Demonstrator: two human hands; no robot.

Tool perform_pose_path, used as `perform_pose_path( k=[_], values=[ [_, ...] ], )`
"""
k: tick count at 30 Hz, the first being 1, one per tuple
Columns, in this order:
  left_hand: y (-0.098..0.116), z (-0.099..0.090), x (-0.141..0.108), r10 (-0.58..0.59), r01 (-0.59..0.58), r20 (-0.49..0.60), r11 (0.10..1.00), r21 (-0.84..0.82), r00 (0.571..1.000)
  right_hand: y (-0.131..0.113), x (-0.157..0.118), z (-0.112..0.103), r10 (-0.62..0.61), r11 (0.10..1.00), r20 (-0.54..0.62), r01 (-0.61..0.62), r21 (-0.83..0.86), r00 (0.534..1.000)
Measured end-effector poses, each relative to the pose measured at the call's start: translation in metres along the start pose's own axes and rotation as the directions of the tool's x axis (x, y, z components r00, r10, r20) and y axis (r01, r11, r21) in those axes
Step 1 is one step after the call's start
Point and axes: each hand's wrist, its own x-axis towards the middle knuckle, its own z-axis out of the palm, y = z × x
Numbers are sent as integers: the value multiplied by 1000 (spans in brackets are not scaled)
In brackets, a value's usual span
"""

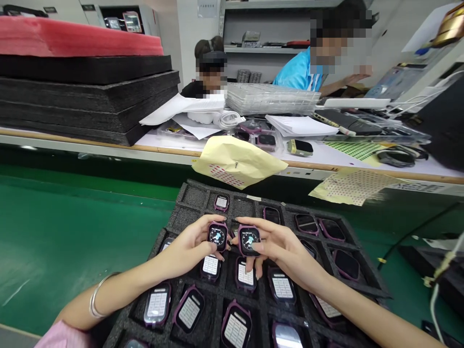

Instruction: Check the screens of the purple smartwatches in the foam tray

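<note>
Two watches are being held up, side by side and apart, over the foam tray (186, 221): the left-hand watch (217, 233) is sitting toward eleven o'clock from the tray's middle, the right-hand watch (248, 235) toward twelve. Both are showing a lit dial. The left hand (192, 241) is gripping one, its fingers curling round the case and the thumb pressing over the lower face; the right hand (284, 246) is gripping the other in the same way, neither hand spreading wider than its watch.

By my reading, the handling of this pair is under way, not finished. The others are lying in the tray's compartments out of the grip; whether they are waiting or already dealt with, I cannot tell.

Counting what is showing clearly: eight watches with white gridded faces (157, 303) are lying mainly from four round to nine o'clock, with one near eleven; four dark-faced watches (331, 229) are resting between one and three. A few more are being cut off or covered, so the full total is escaping me. Beyond, toward twelve, two yellow sheets (239, 162) are hanging over the edge of the surface (147, 141), and two people are sitting behind it.
</note>
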Motion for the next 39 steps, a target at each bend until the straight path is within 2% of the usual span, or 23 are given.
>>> perform_pose_path(
  k=[15, 20, 23, 26, 28, 33, 39],
  values=[
    [-2, -2, 1, 25, -26, 6, 998, 54, 1000, 5, 0, -1, -66, 998, 36, 66, -14, 997],
    [-5, -4, 1, 70, -65, -31, 986, 151, 997, -1, 0, 3, -85, 996, 59, 83, 43, 995],
    [-5, -5, 0, 115, -93, -65, 957, 276, 991, -2, 0, 2, -63, 998, 83, 60, 35, 995],
    [-2, -6, -3, 120, -99, -31, 918, 384, 992, -1, -1, -2, -26, 1000, 95, 27, -1, 995],
    [-1, -5, -4, 102, -92, -4, 913, 397, 995, 0, -1, -4, -20, 1000, 106, 21, -3, 994],
    [-2, -4, -4, 114, -94, -33, 925, 369, 993, 1, -1, -3, -38, 997, 139, 29, 65, 990],
    [-1, -4, -4, 135, -115, -16, 895, 430, 991, 2, 0, -6, -18, 1000, 172, 15, 23, 985]
  ],
)
